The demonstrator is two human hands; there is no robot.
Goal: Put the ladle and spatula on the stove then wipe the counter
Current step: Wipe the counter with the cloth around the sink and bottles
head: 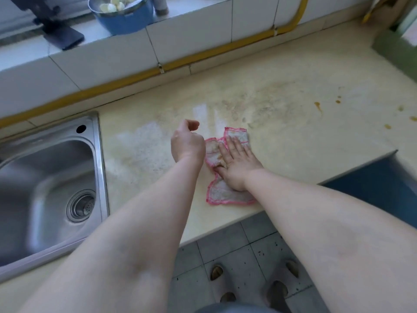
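Worktop [293, 141], pale yellow and smeared, runs from the sink to the right edge of view, with a wet, foamy patch left of centre and brownish streaks behind it. On it, close to the front edge, lies a white cloth [222, 193] with a pink hem, crumpled and spread flat. The right hand [235, 164] presses palm-down on the cloth, fingers [232, 143] straight and slightly spread, gripping nothing. Just left of it the left hand [187, 144] is raised above the surface, its fingers curled loosely inward on nothing, apart from the cloth. A few orange-brown drips [318, 107] dot the surface well to the right. The steel sink [97, 159] is set in at the left, its drain showing. Behind, a yellow pipe [135, 77] follows the foot of the white tiled wall, and a blue bowl [126, 19] stands on the ledge above. Neither ladle nor spatula can be made out.
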